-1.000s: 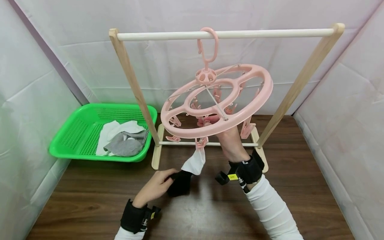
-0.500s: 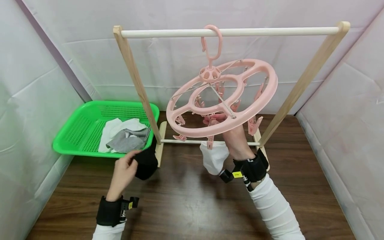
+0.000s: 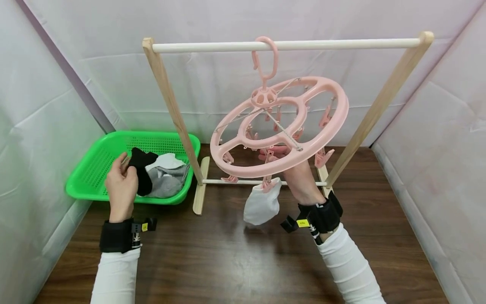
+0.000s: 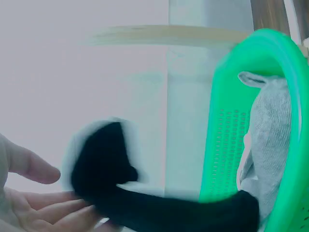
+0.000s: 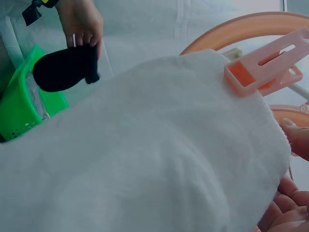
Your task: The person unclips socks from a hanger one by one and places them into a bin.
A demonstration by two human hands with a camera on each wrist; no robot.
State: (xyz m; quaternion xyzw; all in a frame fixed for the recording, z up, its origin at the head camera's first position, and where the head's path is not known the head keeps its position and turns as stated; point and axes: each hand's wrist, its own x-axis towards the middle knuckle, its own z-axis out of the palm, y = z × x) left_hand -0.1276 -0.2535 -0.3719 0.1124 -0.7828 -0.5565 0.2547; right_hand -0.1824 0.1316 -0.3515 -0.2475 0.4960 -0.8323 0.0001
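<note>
A black sock (image 3: 143, 169) is in the air over the green basket (image 3: 84, 195), beside my left hand (image 3: 122, 185). In the left wrist view the thumb (image 4: 34, 166) stands apart from the fingers, and the blurred sock (image 4: 106, 169) lies against the fingertips. A white sock (image 3: 262, 202) hangs from a pink clip (image 3: 268, 184) on the round pink clip hanger (image 3: 243, 172). My right hand (image 3: 294, 166) reaches under the hanger's ring, partly hidden by it; in the right wrist view its thumb (image 5: 297, 137) and fingers are spread apart behind the white sock.
The hanger hangs tilted from the white bar (image 3: 341, 44) of a wooden stand (image 3: 167, 93). Several more pink clips dangle under it. Grey cloth (image 3: 167, 181) and white cloth (image 3: 165, 161) lie in the basket. White sheets (image 3: 444, 126) wall in the dark wooden table (image 3: 228, 270).
My left hand has moved left from beside the white sock to the basket, taking the black sock along; its thumb and fingers have parted. The white sock swings from its clip. My right hand stays under the hanger.
</note>
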